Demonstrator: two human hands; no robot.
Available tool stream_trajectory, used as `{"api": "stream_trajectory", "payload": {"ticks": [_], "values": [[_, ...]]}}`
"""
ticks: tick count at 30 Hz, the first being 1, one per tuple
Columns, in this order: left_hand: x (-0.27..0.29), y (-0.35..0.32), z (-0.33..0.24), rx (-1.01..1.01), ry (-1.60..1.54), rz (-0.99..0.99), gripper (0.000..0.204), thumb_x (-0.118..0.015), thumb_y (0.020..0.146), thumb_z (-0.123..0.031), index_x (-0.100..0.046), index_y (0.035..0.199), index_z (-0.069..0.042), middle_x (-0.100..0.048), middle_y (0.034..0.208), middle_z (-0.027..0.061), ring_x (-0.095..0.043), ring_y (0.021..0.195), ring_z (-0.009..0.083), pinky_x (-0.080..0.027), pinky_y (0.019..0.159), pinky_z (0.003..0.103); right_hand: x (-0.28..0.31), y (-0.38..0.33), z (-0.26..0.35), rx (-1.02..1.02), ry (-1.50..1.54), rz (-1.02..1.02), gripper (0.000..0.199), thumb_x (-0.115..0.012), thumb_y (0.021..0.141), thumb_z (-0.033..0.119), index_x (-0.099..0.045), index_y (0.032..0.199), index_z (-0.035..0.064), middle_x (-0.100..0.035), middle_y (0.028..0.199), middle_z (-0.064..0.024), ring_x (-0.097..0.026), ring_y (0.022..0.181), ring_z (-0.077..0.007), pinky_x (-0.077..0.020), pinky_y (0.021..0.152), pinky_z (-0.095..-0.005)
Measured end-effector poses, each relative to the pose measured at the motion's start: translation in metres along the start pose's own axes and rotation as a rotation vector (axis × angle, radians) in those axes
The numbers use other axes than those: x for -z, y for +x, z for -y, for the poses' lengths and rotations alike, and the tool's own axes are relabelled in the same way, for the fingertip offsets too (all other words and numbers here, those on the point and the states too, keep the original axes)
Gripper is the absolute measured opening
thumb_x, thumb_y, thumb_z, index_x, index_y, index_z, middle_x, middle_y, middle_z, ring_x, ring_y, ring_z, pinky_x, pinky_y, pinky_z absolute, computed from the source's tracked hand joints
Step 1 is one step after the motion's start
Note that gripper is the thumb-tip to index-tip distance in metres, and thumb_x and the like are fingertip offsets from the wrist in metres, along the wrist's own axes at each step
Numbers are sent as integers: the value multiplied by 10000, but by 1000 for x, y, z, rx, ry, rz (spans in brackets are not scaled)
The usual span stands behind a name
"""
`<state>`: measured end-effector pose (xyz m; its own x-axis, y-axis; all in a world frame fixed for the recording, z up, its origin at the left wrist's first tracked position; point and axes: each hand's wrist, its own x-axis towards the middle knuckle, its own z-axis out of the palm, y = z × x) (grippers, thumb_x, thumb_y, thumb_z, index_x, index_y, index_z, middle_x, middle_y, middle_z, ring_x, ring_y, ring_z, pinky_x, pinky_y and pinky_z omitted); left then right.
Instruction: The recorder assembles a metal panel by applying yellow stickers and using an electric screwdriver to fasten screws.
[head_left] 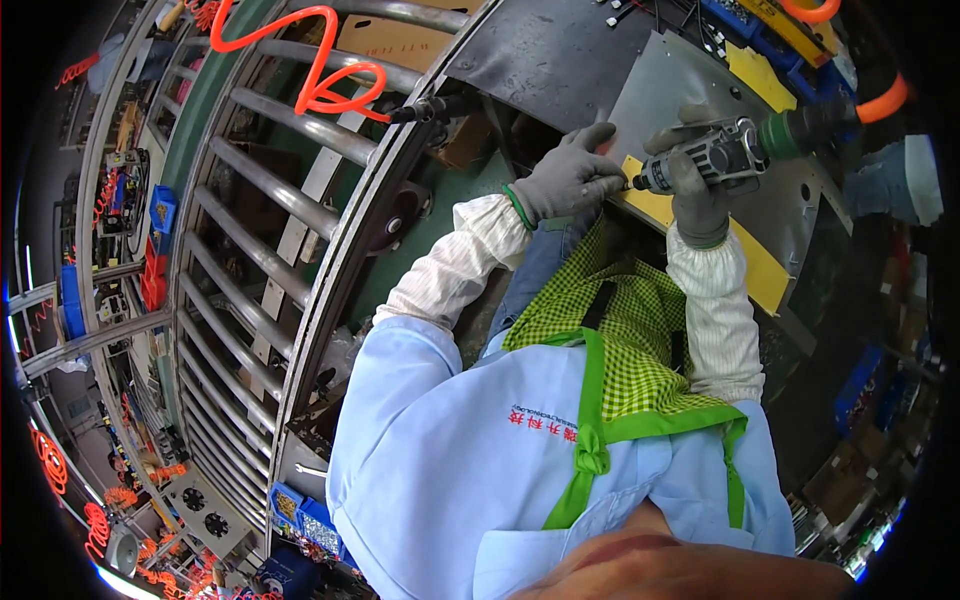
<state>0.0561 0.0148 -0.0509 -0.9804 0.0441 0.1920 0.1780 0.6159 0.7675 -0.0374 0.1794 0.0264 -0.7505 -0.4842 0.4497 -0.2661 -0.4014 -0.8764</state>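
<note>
Screwdriver (722,152) gripped by right hand (697,190); left hand (568,178) steadies tip.

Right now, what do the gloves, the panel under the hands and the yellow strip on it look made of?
Gloves: grey knit fabric, matte, ribbed cuff. Panel: probably sheet metal, dull grey with punched holes. Yellow strip: flat and matte, perhaps tape or plastic film; unclear.

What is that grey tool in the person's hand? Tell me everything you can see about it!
The power screwdriver is a stubby grey and black tool with a ribbed body and a green rear end, where an orange coiled hose seems to join it. It lies roughly sideways, its thin tip pointing left. The gloved right hand wraps around its body. The gloved left hand pinches at the tip, right over a yellow strip on the grey metal panel. Whether it is spinning cannot be told.
</note>
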Motion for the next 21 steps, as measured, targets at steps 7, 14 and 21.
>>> {"api": "stream_trajectory", "payload": {"ticks": [7,14,21], "values": [[-3,-2,-1,-20,3,-35,234,-638,882,-309,-719,1028,-145,-395,1417,258,-409,1284,421,-338,1069,465,3,-6,-6,60,-34,62,454,-667,805,25,-483,1215,-38,-642,951,-104,-618,750,-111,-501,648,-227],[-2,-7,0,-24,-74,-172,345,-617,903,-312,-615,1191,-121,-474,1346,263,-502,1217,382,-438,981,421,4,-5,-8,-300,447,52,443,-590,818,-56,-478,1245,-15,-622,968,-78,-605,759,-96,-492,678,-231],[-32,-22,-13,365,-611,-251,326,-500,971,-235,-514,1173,21,-666,844,137,-682,674,220,-549,617,352,-21,-1,5,117,-162,103,379,-649,804,-2,-516,1157,-35,-669,894,-103,-658,792,-154,-535,702,-277]]}}
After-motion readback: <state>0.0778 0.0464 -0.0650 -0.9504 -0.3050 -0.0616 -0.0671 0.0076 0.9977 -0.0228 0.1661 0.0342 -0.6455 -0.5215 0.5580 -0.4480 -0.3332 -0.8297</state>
